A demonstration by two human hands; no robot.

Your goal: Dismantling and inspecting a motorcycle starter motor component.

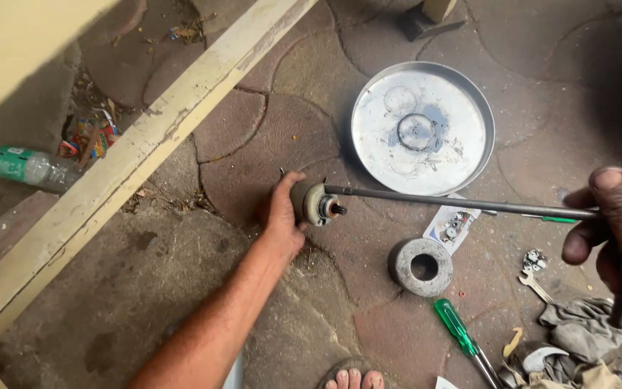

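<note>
1. Fingers of the left hand (pixel 280 214) were wrapped around a small round motor part (pixel 313 202), held just above the stone floor (pixel 181 288).
2. The right hand (pixel 617 234) had its fingers curled tight on a long dark rod (pixel 462 202), whose far end met the motor part.
3. A round metal tray (pixel 469 94) lay on the floor beyond the rod, holding only stains and a faint ring mark.
4. A grey ring-shaped block (pixel 421 267) sat below the rod, with a small packet of screws (pixel 453 227) just beside it.
5. A green-handled screwdriver (pixel 457 329), a spanner (pixel 534 284) and rags (pixel 577 331) lay near the right hand.
6. A plastic bottle (pixel 26 166) lay behind a pale wooden beam (pixel 145 144).
</note>
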